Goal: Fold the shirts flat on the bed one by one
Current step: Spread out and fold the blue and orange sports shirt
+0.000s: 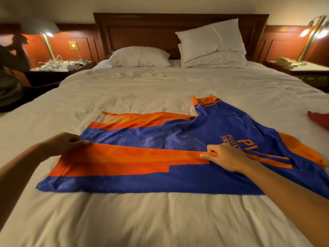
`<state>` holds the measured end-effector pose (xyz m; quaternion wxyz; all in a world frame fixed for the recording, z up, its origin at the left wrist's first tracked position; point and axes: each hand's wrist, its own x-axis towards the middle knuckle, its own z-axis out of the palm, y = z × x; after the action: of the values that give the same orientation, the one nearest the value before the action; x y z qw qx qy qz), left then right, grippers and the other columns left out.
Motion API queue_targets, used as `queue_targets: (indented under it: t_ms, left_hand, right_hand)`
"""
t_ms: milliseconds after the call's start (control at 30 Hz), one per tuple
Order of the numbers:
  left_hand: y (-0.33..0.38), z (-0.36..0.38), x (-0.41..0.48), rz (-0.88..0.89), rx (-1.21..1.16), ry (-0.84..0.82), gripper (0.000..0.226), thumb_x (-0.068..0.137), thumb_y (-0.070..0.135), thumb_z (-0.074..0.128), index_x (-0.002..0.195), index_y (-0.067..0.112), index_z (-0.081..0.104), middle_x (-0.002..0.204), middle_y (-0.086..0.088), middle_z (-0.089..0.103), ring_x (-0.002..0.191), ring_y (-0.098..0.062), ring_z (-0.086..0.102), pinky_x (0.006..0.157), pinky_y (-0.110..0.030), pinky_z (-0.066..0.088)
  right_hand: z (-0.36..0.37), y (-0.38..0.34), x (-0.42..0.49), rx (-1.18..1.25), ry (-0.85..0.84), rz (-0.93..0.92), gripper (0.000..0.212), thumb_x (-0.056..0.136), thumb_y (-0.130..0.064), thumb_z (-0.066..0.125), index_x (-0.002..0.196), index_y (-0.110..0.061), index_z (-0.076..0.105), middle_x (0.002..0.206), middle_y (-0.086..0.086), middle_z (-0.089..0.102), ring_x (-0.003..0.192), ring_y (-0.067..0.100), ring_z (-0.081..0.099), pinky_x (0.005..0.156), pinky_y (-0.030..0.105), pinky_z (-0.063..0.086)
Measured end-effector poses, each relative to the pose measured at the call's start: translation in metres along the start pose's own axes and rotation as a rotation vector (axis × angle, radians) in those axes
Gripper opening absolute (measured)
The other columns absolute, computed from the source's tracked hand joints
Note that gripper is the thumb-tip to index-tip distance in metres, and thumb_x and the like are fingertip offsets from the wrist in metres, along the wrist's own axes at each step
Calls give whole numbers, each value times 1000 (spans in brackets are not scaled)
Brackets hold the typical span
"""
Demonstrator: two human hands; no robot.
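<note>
**Blue and orange jersey, both hands on the folded edge**

So the blue and orange shirt (178, 136) is lying sideways across the middle of the white bed (160, 220), with the collar end pointing right and the hem end pointing left. The near long side is sitting doubled over onto the body, and an orange band is running along that flap.

The left hand (62, 143) is pinching the flap's edge at the hem corner, thumb and fingers closed on the cloth. The right hand (226, 157) is pinching the same edge further along, just beside the orange lettering, fingers curled round a little ridge of fabric. The edge is stretching pretty straight between the two grips, and the rest of the shirt is spreading out beyond them toward the pillows (138, 57).

Something red (320, 120) is poking in at the bed's right edge, well apart from the shirt.
</note>
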<state>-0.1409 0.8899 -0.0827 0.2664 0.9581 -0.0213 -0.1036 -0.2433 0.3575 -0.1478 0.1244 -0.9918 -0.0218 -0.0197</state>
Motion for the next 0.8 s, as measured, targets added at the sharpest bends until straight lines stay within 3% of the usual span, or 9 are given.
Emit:
queue_targets:
  t_ms: [100,200,333,433,533,633,700,800]
  left_hand:
    - [2,0,-5,-77,-158,-28,26,87,37,73,92,12,72,90,-13,71,77,-25,61,68,-30,44]
    - [0,-2,-9,-134,-230,-129,25,83,26,79,107,20,72,106,-12,69,93,-33,66,75,-36,52]
    - [-9,6,2,-177,-108,145,31,80,31,83,105,18,71,99,-16,67,94,-34,61,75,-36,46]
    - [-12,22,3,-180,73,308,36,82,31,81,111,14,68,92,-16,65,89,-36,58,75,-39,41]
    - [-4,49,-7,-147,263,465,38,87,33,72,121,19,63,117,-20,55,109,-43,53,93,-50,40]
    - [35,90,-15,14,330,532,43,92,38,65,130,19,60,131,-20,52,120,-43,48,100,-55,35]
    - [76,123,-21,136,291,471,44,94,43,62,133,22,61,137,-14,53,128,-37,48,107,-52,31]
    - [142,177,-28,309,224,326,48,96,52,54,139,31,55,148,-3,46,142,-25,37,120,-48,17]
  right_hand:
    - [3,-6,0,20,101,13,48,93,-66,42,74,-22,45,67,1,57,65,19,56,57,40,41]
    - [9,-12,-1,-51,145,51,47,97,-62,39,74,-21,44,68,-1,54,71,26,58,58,38,36]
    - [12,-19,-3,-127,208,21,44,99,-58,40,74,-21,44,69,-3,55,74,26,59,63,36,33]
    - [9,-20,-6,-181,227,31,38,98,-58,40,82,-25,51,90,-5,59,94,22,57,87,40,37]
    - [0,-8,-22,-173,297,59,32,97,-58,44,95,-30,61,106,-5,58,105,22,53,90,42,35]
    - [-16,22,-48,-83,368,160,31,94,-52,53,113,-31,66,119,-2,59,112,29,54,93,46,37]
    - [-30,51,-65,-50,286,296,40,94,-52,54,128,-31,60,131,3,57,122,34,51,97,49,37]
    - [-46,91,-85,-58,22,448,55,95,-60,48,141,-31,50,137,9,55,128,35,49,102,51,36]
